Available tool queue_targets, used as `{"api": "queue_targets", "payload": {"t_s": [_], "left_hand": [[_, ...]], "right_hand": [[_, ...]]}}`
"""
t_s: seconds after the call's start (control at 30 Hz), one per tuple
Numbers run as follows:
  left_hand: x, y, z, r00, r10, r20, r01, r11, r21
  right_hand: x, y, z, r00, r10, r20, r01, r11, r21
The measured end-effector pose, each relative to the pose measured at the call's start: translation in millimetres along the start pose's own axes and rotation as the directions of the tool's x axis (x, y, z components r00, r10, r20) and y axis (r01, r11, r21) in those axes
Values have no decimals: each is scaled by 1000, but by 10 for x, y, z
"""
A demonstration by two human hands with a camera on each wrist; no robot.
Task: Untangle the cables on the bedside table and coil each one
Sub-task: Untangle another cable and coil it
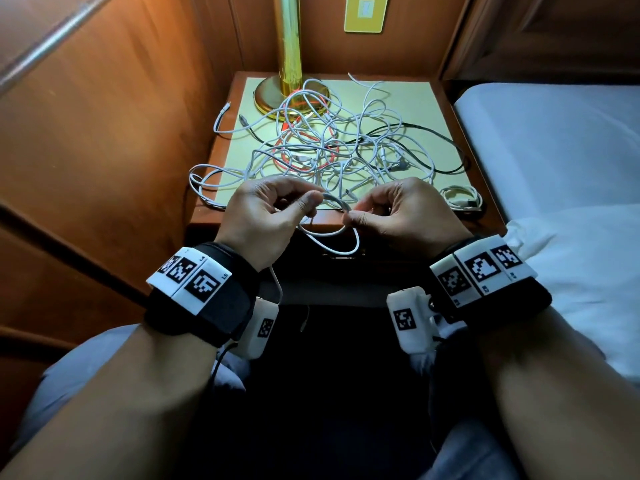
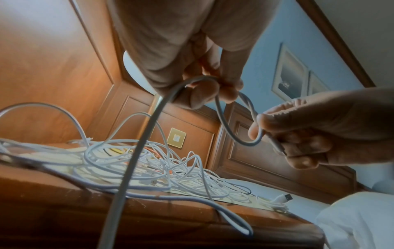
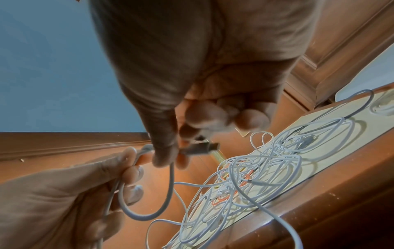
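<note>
left hand (image 1: 263, 211): raised, fingers curled, pinching | right hand (image 1: 398, 211): raised, fingers curled, pinching

- The left hand (image 1: 266, 209) and right hand (image 1: 398, 211) were bare, with bare forearms and no sleeves.
- Each wrist wore a broad black strap: left wrist strap (image 1: 207, 306), right wrist strap (image 1: 502, 296).
- A white band of square black-and-white coded markers lay across each strap: left marker band (image 1: 188, 275), right marker band (image 1: 481, 268).
- A white boxy camera unit with one coded marker hung under each wrist: left camera unit (image 1: 259, 327), right camera unit (image 1: 410, 320).
- A thin dark lead (image 1: 218, 362) ran from the left unit.
</note>
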State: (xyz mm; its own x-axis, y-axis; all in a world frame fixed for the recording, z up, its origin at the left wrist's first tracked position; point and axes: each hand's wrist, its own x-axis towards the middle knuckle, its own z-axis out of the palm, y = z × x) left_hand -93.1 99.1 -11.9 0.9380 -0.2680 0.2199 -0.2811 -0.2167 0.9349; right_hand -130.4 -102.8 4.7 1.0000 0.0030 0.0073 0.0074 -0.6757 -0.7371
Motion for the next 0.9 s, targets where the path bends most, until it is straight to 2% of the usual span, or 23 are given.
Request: {"api": "queue_targets", "payload": {"t_s": [0.1,0.17,0.3,0.37,0.53,0.63,0.7,0.77,0.83,0.9], "left_hand": [[5,-7,-23,999,37,1,-37,999,35],[10,-16,-33,998,64,10,-65,996,57],[-2,-12,-23,983,174,51,-179,974,137],[3,-22,-25,968,243,70,-252,948,195],[26,-65,-45,951,292,103,-310,915,258],[14,-64,-16,942,325,84,-335,902,272],[20,-64,-13,956,289,58,-294,925,240],[48,-68,-60,983,170,69,-178,974,141],[89,-87,-147,996,52,73,-60,992,109],[128,-102,-254,1000,13,-4,-13,991,133]], "right_hand": [[-18,-19,-5,998,22,50,-25,998,58],[-28,-31,-11,993,66,96,-82,981,176],[-22,-39,-20,978,86,188,-143,937,320],[-27,-53,-49,974,51,221,-124,934,334],[-42,-73,-78,950,-1,312,-86,960,268],[-35,-64,-55,961,6,276,-81,962,262],[-25,-48,-56,978,1,208,-75,936,345],[-8,-22,-91,989,40,145,-108,860,498],[13,4,-150,988,105,114,-154,707,690],[27,40,-227,984,160,72,-150,553,820]]}}
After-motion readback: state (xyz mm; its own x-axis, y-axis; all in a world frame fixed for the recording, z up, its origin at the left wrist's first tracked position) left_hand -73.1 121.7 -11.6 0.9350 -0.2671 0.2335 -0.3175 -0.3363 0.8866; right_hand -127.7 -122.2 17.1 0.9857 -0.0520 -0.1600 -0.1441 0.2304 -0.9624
